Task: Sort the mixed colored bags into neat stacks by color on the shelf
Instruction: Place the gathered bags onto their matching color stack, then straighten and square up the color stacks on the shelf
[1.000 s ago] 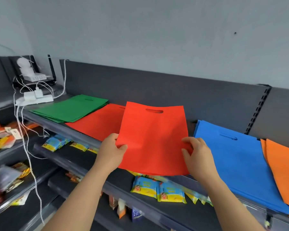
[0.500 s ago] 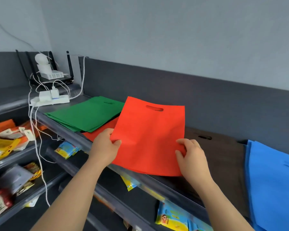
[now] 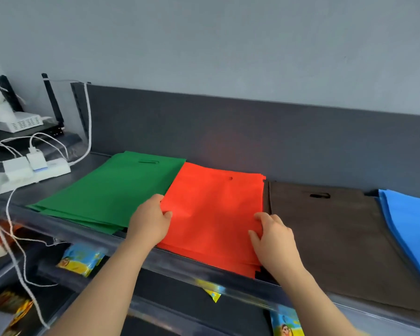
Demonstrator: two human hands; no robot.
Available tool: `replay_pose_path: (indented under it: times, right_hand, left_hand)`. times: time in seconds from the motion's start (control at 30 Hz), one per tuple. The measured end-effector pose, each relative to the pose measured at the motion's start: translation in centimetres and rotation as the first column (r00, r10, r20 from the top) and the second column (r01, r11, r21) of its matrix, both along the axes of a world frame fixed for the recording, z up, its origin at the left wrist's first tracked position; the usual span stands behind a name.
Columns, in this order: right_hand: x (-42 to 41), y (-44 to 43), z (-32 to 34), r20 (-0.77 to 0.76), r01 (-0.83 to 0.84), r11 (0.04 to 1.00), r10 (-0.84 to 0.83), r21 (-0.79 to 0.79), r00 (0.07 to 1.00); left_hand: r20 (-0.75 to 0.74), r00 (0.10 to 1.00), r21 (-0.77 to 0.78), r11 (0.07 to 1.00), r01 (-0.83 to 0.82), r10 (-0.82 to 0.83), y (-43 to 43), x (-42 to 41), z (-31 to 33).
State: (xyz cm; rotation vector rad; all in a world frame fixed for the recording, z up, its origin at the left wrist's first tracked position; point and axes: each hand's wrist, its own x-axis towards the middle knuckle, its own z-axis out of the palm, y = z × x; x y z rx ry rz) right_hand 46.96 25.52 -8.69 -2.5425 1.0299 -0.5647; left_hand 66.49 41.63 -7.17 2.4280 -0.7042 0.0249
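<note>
— From the head view: looking for the red bags (image 3: 211,214)?

— Found flat on the shelf (image 3: 83,175), piled mid-row, reaching from near the back panel to the front edge. Edges slightly fanned at the front right corner.

— And on either side?

— To the left, just beside, green bags (image 3: 112,190), also piled flat. To the right, just beside, a brown bag (image 3: 337,226), with only a thin dark gap between. Farther toward the shelf's right end, blue bags (image 3: 412,226), against the brown one's right edge.

— Held at all?

— Yes, by both. Gripped at the left edge by the left hand (image 3: 150,221), thumb on top, other fingers tucked out of sight. Pinched at the right edge, near the front corner, by the right hand (image 3: 274,241), fingers curled onto the top layers.

— Anything else up there?

— At the shelf's left end, a white power strip (image 3: 46,167) with plugs and trailing white cables. Behind it, a white box with vents (image 3: 17,122). On the lower shelf, near its front edge, yellow-and-blue packets (image 3: 81,259).
</note>
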Motion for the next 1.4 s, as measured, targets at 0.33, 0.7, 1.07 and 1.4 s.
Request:
replay_pose_path:
  times: [0.33,0.7,1.07,1.4]
  right_hand:
    - [1.3,1.9,-0.3,-0.188,0.128,0.982,-0.153,-0.141,0.97]
    - [-4.8,2.2,2.0,0.061,0.219,0.964,-0.212,-0.153,0.975]
    - [-17.9,0.2,2.2,0.053,0.387,0.915,-0.383,-0.112,0.922]
    - [-35.3,-5.5,2.5,0.002,0.474,0.872,-0.477,-0.118,0.879]
  left_hand:
    - [0.311,0.937,0.225,0.97,0.092,-0.161,0.0,1.6,-1.2]
    - [0.311,0.857,-0.056,0.892,0.448,-0.411,-3.4,-7.0,0.6]
    - [0.307,0.751,-0.093,0.767,0.634,-0.584,-9.2,-18.7,0.6]
    - [0.287,0.686,-0.101,0.691,0.715,-0.668,-16.3,-35.4,1.0]
